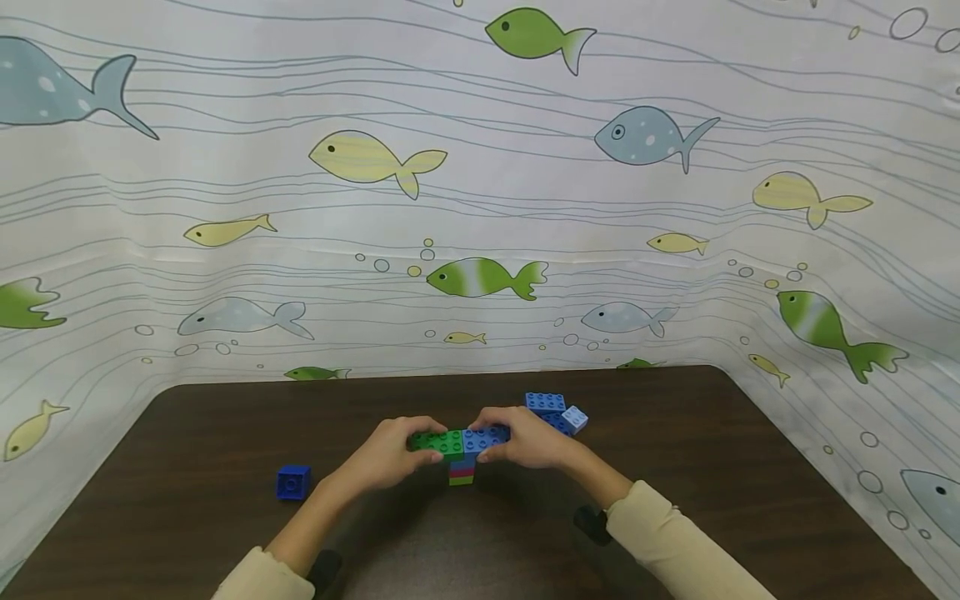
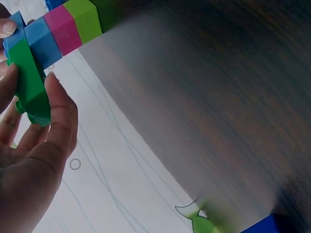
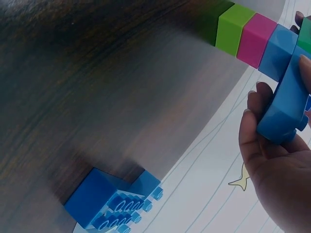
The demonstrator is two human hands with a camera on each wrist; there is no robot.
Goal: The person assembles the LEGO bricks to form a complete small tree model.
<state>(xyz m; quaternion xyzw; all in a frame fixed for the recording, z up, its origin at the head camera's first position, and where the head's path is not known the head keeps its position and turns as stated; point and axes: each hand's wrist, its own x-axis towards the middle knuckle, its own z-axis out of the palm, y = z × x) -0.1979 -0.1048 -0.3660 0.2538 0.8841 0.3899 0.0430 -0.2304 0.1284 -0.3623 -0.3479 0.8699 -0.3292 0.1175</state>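
A small column of building bricks stands on the table, with a lime brick [image 3: 229, 30] at the bottom, a magenta brick [image 3: 256, 40] above it and a blue brick [image 3: 278, 52] over that. Across its top, a long green brick [image 1: 442, 444] and a long blue brick [image 1: 483, 438] lie end to end, overhanging left and right. My left hand [image 1: 390, 454] grips the green brick between thumb and fingers. The long blue brick is held by my right hand [image 1: 528, 437], its fingers beneath the overhang in the right wrist view.
Behind my right hand lie several loose bricks, among them a blue brick [image 1: 545, 402] and a pale blue brick [image 1: 574, 418]. A dark blue brick [image 1: 293, 482] lies on its side at the left. Fish-patterned sheeting [image 1: 480, 208] surrounds the dark table [image 1: 225, 433] at back and sides.
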